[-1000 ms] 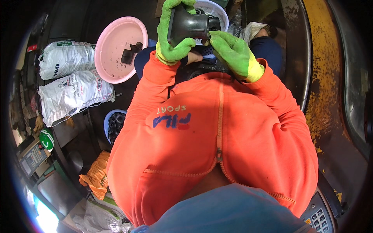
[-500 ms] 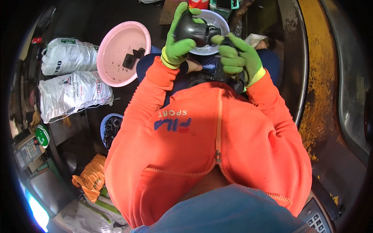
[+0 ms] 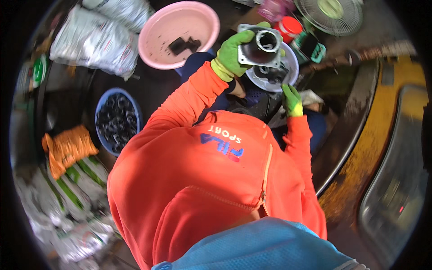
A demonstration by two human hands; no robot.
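My green-gloved left grip [image 3: 231, 53] clasps a glossy black square-flanged housing [image 3: 263, 56] near a pale lavender round plastic bowl [image 3: 294, 65]; I cannot tell whether my green-gloved right grip [image 3: 292, 100], by the bowl's rim, is closed.

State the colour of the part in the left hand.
The part is black, with pale glare; head view shows it best.

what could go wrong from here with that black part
Only the left hand grips the black part, so it might slip and knock the smaller black pieces in the pale basin.
The right hand is close to that basin's rim and could perhaps bump it.
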